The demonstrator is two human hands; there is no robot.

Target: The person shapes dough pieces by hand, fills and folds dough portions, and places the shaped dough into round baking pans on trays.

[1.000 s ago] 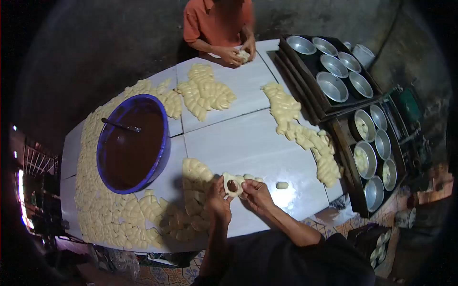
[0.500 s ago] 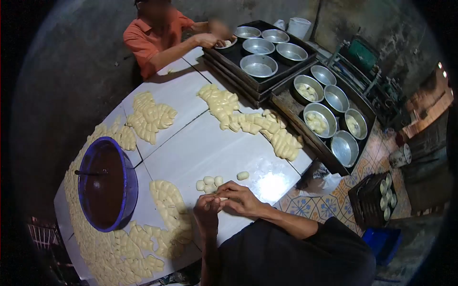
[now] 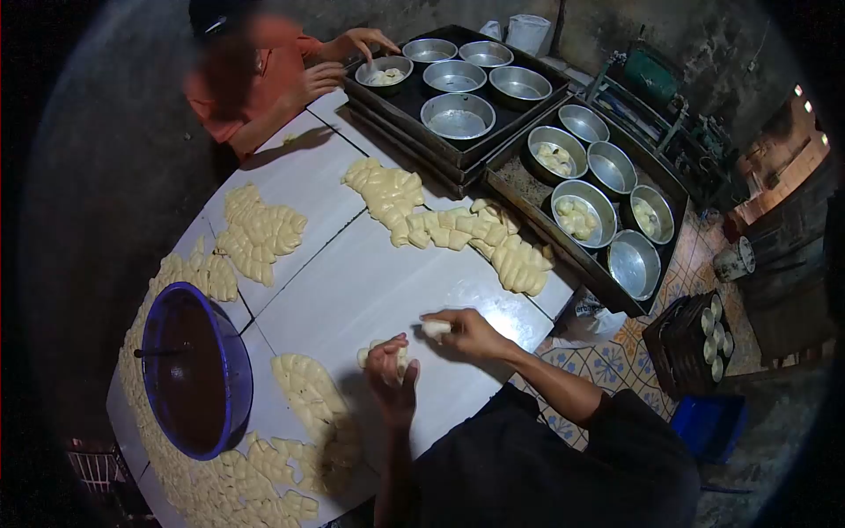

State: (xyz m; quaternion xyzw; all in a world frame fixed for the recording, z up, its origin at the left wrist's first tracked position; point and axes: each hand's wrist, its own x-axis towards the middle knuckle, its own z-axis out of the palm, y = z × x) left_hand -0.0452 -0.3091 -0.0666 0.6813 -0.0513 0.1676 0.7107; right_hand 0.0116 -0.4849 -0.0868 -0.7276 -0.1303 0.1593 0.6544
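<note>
My right hand [image 3: 473,334] has its thumb and fingers closed on a small pale dough ball [image 3: 435,329] at the table surface. My left hand [image 3: 393,378] is raised with its thumb apart from the fingers, and no held thing shows in it. Behind its fingers sit several dough balls [image 3: 363,356], mostly hidden by the hand. Left of that hand lies a strip of portioned dough [image 3: 304,392] on the white tiled table [image 3: 321,290]. Farther off, another scored piece of dough [image 3: 519,266] lies near the trays.
A blue basin [image 3: 239,378] of brown filling, with a handle sticking out, stands at left among dough pieces. Dark trays [image 3: 458,167] hold round metal pans [image 3: 635,266], some with dough. Across the table, a person in an orange shirt [image 3: 238,97] handles a pan [image 3: 387,74].
My hands have moved apart; the right has gone to the dough ball lying at the right, the left stays by the cluster. The other person's hands have spread around a pan.
</note>
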